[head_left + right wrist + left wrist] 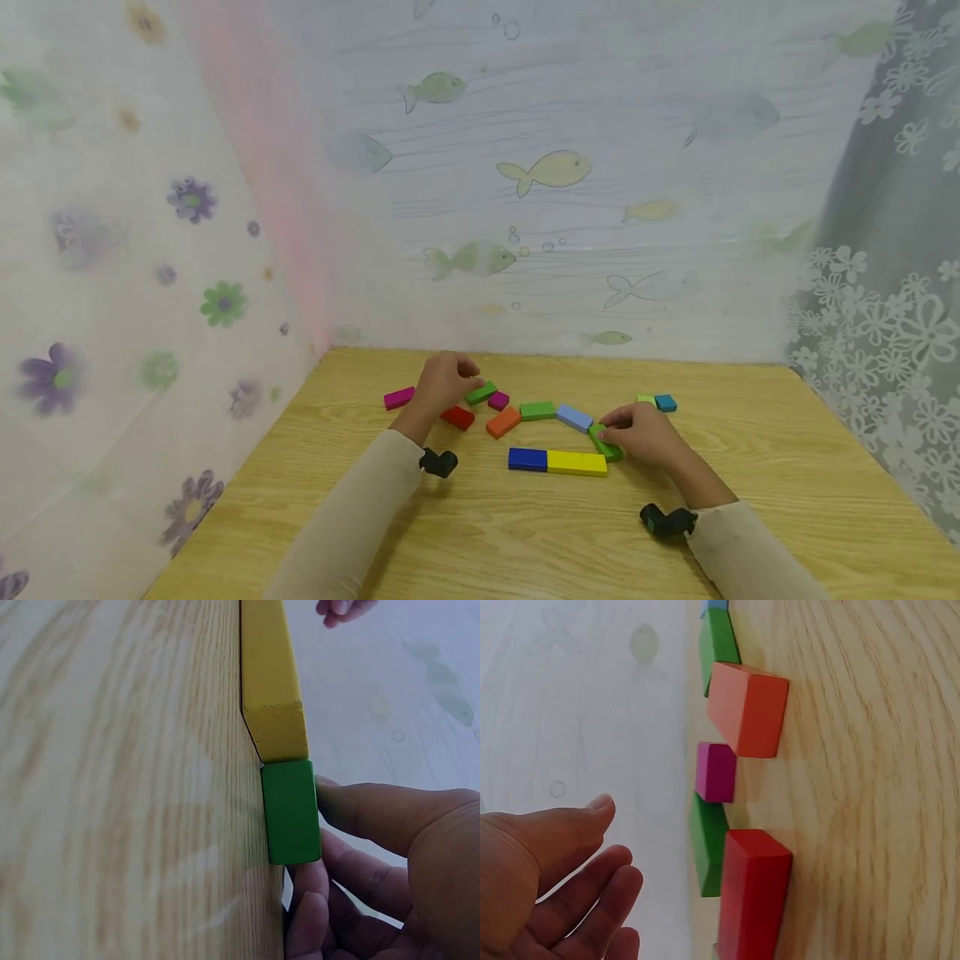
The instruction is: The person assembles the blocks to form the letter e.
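My right hand [645,429] pinches a green block [606,444] lying at the right end of a curved row, thumb on one side and fingers on the other. In the right wrist view that block's end [291,812] touches the end of a yellow block [276,731]. My left hand [444,383] hovers over the left part of the row, fingers loosely bent around nothing. Below and beside it are a red block [459,417], another green block [482,392] and a small magenta block [498,401]. In the left wrist view an orange block [750,711] stands beyond the magenta one.
Between the hands the row continues with a green block [537,411] and a light blue block [574,418]. Nearer, a dark blue block [528,459] abuts the yellow one. A magenta block [399,398] lies far left; a teal block [665,403] and a lime block [646,400] sit back right.
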Demonstrator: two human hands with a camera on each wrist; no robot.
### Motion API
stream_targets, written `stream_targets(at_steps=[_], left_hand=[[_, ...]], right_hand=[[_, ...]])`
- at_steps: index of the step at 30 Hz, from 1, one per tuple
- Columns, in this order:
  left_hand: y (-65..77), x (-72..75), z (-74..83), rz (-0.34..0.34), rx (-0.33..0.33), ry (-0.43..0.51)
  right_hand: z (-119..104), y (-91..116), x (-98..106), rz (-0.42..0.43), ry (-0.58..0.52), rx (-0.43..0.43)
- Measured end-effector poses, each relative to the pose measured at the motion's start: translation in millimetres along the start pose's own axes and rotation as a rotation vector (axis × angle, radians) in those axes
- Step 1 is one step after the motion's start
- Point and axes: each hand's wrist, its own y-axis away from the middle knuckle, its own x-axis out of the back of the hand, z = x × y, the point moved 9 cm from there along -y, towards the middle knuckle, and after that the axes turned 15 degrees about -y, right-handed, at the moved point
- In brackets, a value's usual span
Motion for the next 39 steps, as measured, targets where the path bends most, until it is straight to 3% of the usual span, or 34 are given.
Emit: stream_targets(at_steps=[7,20,39], left_hand=[[-10.5,-17.9,-12.8,-0.033,0.067,0.068],[-15.1,-35.3,-21.3,-0.065,0.087,-0.005],[-12.1,-26.6,-20.6,0.001,0.121,-0.075]], right_hand=[[0.9,-0.3,0.3,-0.001,-0.005,0.010],[1.8,-0.5,0.0,0.003,-0.012,0.007],[-2.6,1.4,-0.1,0.009,0.009,0.020]])
